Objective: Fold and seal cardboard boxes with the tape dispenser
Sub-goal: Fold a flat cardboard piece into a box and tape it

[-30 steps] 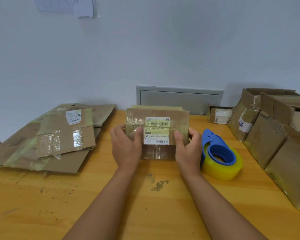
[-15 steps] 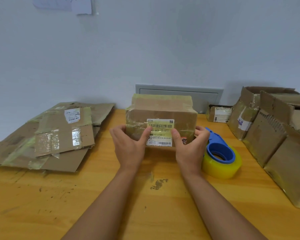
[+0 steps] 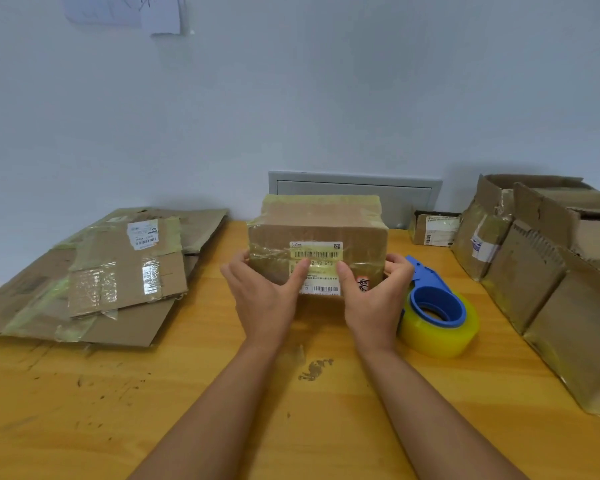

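While both hands, left hand and right hand, grasp box, tape dispenser lies just beside right hand, nearer it.

- I see a plain pale blue-white painted wall filling the upper half of my view, evenly lit.
- White paper sheets are stuck to it at the top left, cut off by the frame.
- A grey rectangular metal access panel sits low in the wall, right at the table's back edge.
- The yellow-orange wooden tabletop shows dark scuffs and stains.
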The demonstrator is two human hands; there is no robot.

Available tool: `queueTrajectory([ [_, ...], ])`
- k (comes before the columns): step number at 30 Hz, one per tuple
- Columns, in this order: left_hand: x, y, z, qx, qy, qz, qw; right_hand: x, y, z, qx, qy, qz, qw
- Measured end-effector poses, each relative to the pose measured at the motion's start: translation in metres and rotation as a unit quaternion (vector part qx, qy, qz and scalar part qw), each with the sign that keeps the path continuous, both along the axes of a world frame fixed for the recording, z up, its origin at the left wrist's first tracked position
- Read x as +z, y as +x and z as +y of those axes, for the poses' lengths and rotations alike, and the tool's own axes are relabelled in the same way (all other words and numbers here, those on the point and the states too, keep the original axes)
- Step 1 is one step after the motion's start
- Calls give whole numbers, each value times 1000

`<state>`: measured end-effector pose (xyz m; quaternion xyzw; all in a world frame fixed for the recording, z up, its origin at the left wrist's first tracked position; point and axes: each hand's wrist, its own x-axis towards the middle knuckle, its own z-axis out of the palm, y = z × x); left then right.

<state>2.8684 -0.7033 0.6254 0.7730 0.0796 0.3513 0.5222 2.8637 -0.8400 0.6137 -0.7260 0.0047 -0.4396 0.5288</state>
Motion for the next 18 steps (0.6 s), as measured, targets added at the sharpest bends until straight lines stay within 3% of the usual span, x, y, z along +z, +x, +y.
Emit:
queueTrajectory([
  [11, -3, 3, 6, -70, -110, -51, 990, 1, -3, 0, 61, -1, -54, 997],
  [18, 5, 9, 12, -92, -298, 24, 950, 13, -14, -2, 158, 53, 42, 985],
])
